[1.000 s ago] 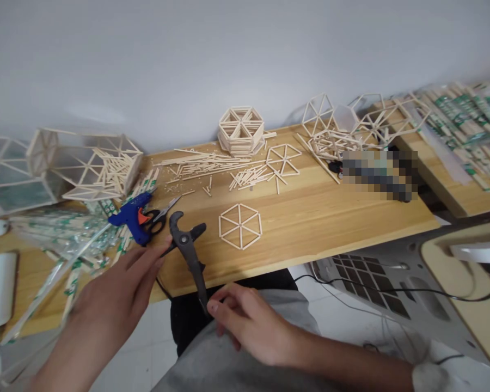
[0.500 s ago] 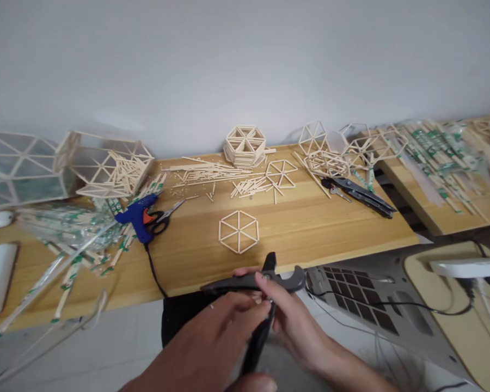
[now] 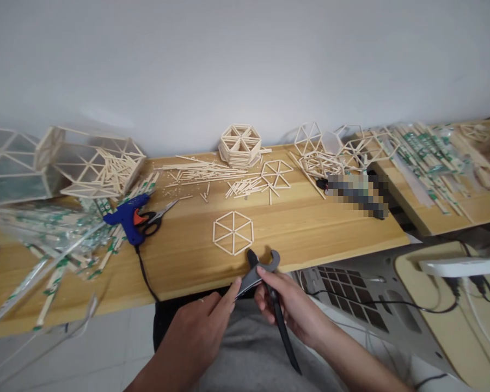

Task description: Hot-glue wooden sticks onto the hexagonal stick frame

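Observation:
A pair of black cutters point(image 3: 265, 283) is held in front of my lap at the table's near edge, jaws up and open. My right hand point(image 3: 292, 307) is wrapped round one long handle. My left hand point(image 3: 200, 324) pinches the other handle between thumb and fingers. Just beyond the jaws a flat hexagon of thin wooden sticks point(image 3: 233, 233) lies on the wooden table point(image 3: 310, 223).
A blue glue gun point(image 3: 126, 218) and scissors point(image 3: 157, 215) lie at left, its cord hanging off the edge. Loose sticks point(image 3: 204, 171), a stacked hexagon point(image 3: 239, 144) and wire-like stick frames point(image 3: 330, 149) line the back. Packaged sticks point(image 3: 53, 234) lie left; a grey panel point(image 3: 351, 283) sits lower right.
The cutters went from the table's left part to my lap, then turned jaws-up near the table edge. My left hand now pinches one handle, and the handles are spread apart.

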The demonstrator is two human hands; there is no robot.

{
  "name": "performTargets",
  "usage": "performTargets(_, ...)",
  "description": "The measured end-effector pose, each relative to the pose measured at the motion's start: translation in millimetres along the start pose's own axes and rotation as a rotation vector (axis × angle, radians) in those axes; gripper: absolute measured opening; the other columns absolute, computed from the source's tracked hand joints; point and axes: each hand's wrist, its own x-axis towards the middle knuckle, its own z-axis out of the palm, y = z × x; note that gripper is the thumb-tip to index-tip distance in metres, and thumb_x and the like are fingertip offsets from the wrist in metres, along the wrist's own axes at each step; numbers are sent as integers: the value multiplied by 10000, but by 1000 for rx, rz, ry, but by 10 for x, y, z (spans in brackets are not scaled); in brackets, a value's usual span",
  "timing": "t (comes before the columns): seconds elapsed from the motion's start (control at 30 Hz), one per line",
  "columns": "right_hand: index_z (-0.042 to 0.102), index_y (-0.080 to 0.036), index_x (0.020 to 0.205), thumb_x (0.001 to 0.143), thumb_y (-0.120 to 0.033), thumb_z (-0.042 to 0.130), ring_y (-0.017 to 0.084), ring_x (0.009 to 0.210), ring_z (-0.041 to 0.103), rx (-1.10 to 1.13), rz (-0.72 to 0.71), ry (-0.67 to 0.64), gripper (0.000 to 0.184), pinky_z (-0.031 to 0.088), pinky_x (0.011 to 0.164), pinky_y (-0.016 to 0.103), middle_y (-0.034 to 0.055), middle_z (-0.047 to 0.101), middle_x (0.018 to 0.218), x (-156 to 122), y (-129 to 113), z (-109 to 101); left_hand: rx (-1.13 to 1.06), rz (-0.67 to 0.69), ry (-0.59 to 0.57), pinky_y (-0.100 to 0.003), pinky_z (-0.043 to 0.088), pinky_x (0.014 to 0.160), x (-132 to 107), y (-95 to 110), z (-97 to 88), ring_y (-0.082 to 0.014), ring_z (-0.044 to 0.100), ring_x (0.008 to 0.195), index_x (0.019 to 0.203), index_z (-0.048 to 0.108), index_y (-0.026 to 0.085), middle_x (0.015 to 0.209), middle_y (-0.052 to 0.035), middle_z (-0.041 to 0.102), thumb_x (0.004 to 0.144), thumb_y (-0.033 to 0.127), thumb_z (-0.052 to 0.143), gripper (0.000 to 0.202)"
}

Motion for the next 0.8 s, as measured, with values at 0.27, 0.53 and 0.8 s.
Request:
performTargets(0.27,567,-188,914,746,-895,639,124,412,520,-207,-102,93,730,239,346,212,-14,614,592,-44,104,-92,73,8,8,-243,462,537,-32,23,108,-129,632,552,1535,464,177,716,39,613,1043,112,403,500)
performTargets(0.53,398,-259,927,838,-859,613,109,315,447,-251,-301,189,643,310,343,201,-78,595,512,64,174,-167,204,-34,-66,-242,487,509,-15,56,261,-149,621,537,1569,450,187,733,29,614,926,34,454,661)
performTargets(0.8,350,-276,917,876,-814,611,95,321,393,-328,-332,179,599,290,338,197,-96,568,513,68,93,-254,264,-69,-148,-247,553,546,32,137,337,-166,665,574,1553,512,211,755,4,635,823,-22,479,767)
